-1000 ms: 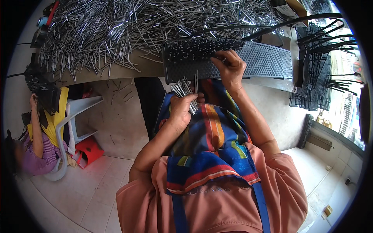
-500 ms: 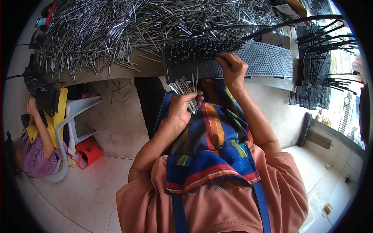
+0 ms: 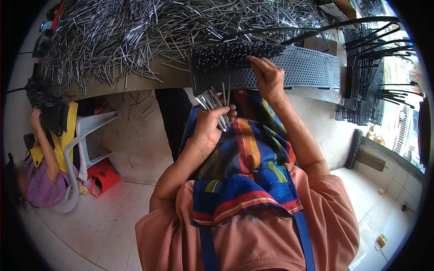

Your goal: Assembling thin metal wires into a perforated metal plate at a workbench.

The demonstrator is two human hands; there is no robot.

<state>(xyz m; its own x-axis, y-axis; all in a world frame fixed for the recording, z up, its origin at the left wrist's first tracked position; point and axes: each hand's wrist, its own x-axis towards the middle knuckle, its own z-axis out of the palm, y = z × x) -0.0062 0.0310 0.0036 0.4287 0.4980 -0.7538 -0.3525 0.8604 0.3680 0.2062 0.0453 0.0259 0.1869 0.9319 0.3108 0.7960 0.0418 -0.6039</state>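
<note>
Left hand (image 3: 210, 123) gripped bundle of thin metal rods (image 3: 209, 100) mid-frame; right hand (image 3: 271, 80), fingers bunched, was over perforated rack (image 3: 312, 67), upper centre, its left part studded with rods; loose rod pile (image 3: 144, 31) covered upper left; co-worker (image 3: 47, 183) sat far left near red bag (image 3: 105, 176)

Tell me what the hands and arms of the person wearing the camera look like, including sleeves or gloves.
The left hand and right hand are ungloved, the forearms bare. Short, loose salmon-coloured sleeves end around the elbows. No cables show on either arm.
</note>
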